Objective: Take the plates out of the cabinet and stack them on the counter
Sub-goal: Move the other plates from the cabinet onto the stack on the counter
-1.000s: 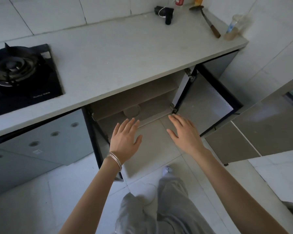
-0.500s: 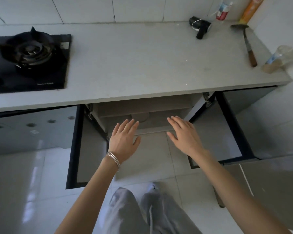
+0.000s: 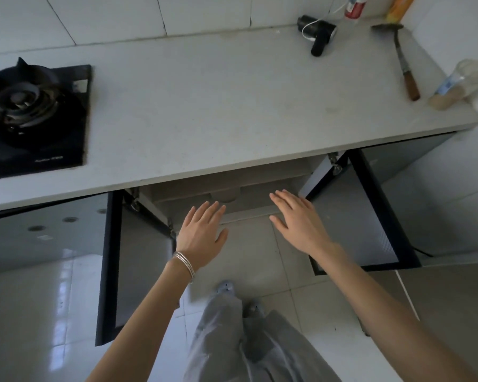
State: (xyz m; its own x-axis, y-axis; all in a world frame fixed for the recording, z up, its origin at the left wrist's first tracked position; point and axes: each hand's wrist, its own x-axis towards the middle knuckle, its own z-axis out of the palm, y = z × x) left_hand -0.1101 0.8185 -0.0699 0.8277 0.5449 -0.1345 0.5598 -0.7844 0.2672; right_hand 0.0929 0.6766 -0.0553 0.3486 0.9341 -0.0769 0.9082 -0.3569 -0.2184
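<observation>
Hands, left hand (image 3: 202, 232), right hand (image 3: 298, 219), flat, empty; smooth pale counter (image 3: 218, 106)

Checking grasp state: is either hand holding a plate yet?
No. The left hand and right hand are both open and empty, reaching toward the open cabinet below the counter.

Home kitchen, gas stove (image 3: 25, 106), tiled wall (image 3: 122, 15), counter (image 3: 232, 106), spatula (image 3: 403, 59)
</observation>
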